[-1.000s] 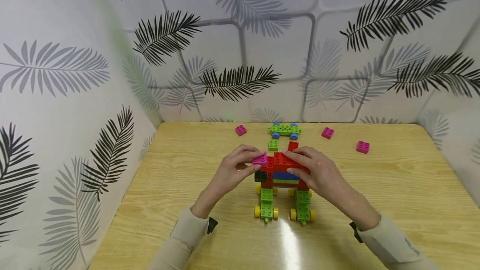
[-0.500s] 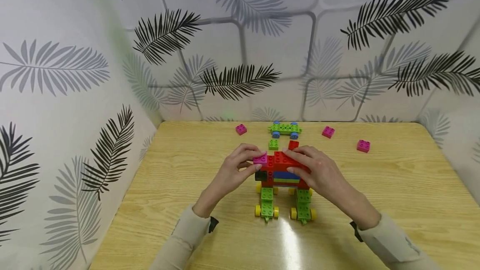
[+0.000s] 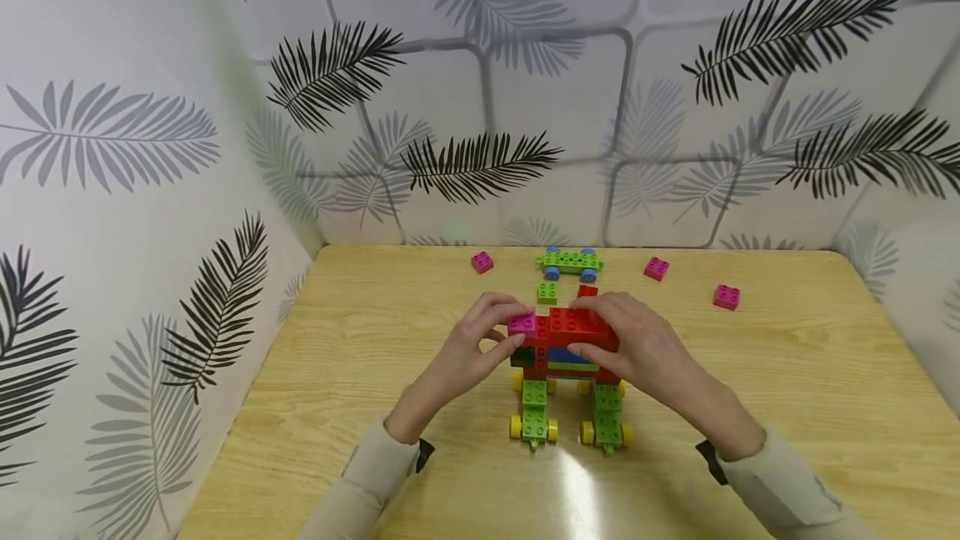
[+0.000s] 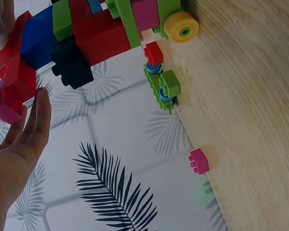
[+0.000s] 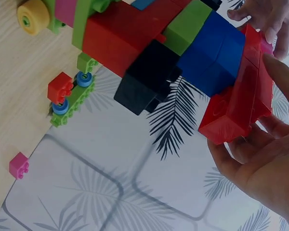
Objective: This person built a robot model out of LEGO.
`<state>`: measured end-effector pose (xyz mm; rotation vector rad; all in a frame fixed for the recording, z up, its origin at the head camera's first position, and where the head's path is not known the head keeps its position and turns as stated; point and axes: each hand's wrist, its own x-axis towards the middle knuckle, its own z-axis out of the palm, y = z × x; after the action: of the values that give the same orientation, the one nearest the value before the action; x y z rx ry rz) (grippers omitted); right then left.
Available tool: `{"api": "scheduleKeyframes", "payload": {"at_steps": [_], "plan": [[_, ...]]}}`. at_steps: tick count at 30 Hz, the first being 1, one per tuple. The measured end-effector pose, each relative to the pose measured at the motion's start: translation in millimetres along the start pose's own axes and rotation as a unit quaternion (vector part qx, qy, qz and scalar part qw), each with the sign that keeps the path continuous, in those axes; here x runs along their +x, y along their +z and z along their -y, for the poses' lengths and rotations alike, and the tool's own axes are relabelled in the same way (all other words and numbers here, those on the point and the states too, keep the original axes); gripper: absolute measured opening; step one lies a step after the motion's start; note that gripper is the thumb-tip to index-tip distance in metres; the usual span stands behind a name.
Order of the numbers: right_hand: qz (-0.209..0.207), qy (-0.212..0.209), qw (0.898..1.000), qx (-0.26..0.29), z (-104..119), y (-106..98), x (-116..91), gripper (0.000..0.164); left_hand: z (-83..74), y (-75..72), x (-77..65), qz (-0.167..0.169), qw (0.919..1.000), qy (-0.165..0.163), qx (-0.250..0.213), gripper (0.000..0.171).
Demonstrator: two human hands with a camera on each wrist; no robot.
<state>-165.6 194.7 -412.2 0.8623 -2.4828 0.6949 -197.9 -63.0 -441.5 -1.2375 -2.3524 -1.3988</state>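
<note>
A model built of toy building bricks stands on two green wheeled bases with yellow wheels. Its body has red, blue, green and black bricks; a black brick juts from its side. My left hand pinches a pink brick at the top left end, thumb in front and fingers behind. With its thumb in front, my right hand holds the long red brick along the top. Its fingers curve round the red bricks' far side in the right wrist view.
Behind the model are a green wheeled base with blue wheels, a small green brick and a red brick. Loose pink bricks lie along the back of the wooden table, near the patterned wall.
My right fingers have shifted from the studs on top towards the red brick's far side, and the thumb has slid slightly left. My left hand keeps its pinch on the pink brick.
</note>
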Motion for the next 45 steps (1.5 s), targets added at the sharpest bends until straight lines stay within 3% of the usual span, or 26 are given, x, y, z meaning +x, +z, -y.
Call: {"api": "scheduleKeyframes", "payload": {"at_steps": [5,8,11,14,18,24,31,35,39,42,45], "plan": [[0.001,-0.008,1.000,-0.004,0.8,-1.6,6.8,0.067,1.9,-6.1,4.0,0.009,0.9998,0.014,0.010,0.043],[-0.002,-0.030,0.999,-0.017,-1.1,-1.0,7.3,0.061,8.5,-12.3,9.3,0.002,0.9997,0.016,0.019,0.047],[-0.009,-0.046,0.999,-0.017,-3.4,1.0,5.3,0.053,26.6,-18.4,14.2,-0.025,0.9988,0.003,0.042,0.043],[-0.013,-0.049,0.999,-0.012,-4.9,3.4,3.0,0.051,53.6,-23.0,17.5,-0.062,0.9945,-0.036,0.076,0.035],[-0.012,-0.051,0.998,-0.017,-5.4,5.8,0.9,0.052,94.0,-26.0,22.8,-0.092,0.9813,-0.119,0.120,0.030],[-0.007,-0.049,0.999,-0.020,-5.0,7.1,0.6,0.052,145.1,-21.8,37.6,-0.064,0.9575,-0.223,0.172,0.039],[0.002,-0.049,0.999,-0.015,-4.1,7.5,2.7,0.053,176.3,-4.8,54.4,-0.050,0.9331,-0.304,0.185,0.050],[0.003,-0.053,0.999,-0.013,-4.3,8.9,1.1,0.052,183.0,6.7,58.6,-0.018,0.9194,-0.323,0.224,0.056],[-0.005,-0.059,0.998,-0.011,-4.4,9.9,1.6,0.051,187.0,11.4,60.7,0.008,0.9099,-0.312,0.273,0.053],[-0.011,-0.060,0.998,-0.011,-4.8,10.0,3.6,0.050,187.7,10.3,61.3,0.008,0.9098,-0.298,0.289,0.047],[-0.011,-0.057,0.998,-0.015,-5.6,9.3,4.3,0.047,187.8,8.5,59.9,0.003,0.9167,-0.278,0.287,0.041]]}}
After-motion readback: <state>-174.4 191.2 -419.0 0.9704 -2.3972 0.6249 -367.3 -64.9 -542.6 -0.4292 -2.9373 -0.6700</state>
